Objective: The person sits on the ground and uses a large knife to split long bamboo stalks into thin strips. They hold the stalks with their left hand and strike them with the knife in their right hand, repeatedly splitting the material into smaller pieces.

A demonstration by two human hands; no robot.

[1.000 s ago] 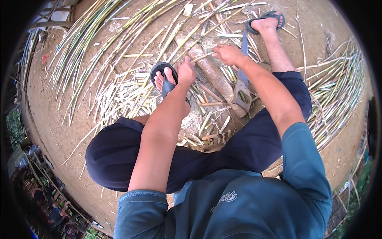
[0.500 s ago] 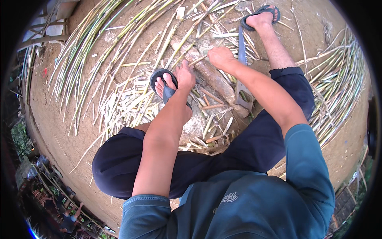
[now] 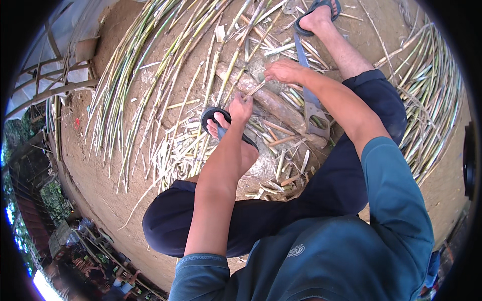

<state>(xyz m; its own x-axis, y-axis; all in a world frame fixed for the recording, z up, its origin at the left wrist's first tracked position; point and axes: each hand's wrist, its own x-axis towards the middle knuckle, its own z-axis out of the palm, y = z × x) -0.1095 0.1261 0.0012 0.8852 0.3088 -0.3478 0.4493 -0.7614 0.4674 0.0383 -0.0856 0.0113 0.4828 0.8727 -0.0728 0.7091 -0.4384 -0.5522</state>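
My left hand [image 3: 241, 108] is closed on a short piece of cut cane stalk [image 3: 256, 89], which sticks out from its fingertips over a thick log [image 3: 276, 105] on the ground. On the log's far side is my right hand [image 3: 284, 71], its fingers bent and closed, pointing toward the stalk's free end. What those fingers hold, if anything, is hidden. A handsaw [image 3: 314, 103] with a pale handle lies just right of the log, its blade running away under my right wrist. My sandalled left foot [image 3: 221, 123] rests beside my left hand.
Long thin stalks [image 3: 135, 80] spread over the dirt at far left. Another heap of stalks [image 3: 434, 100] lies at right. Short cut pieces [image 3: 175, 158] are piled left of my left foot. Further left stands a wooden frame with pale sheeting [image 3: 50, 55].
The whole view has shifted, so the scene sits further right and lower. My right hand has turned from a fist to bent fingers pointing left. The left hand still grips the stalk piece.
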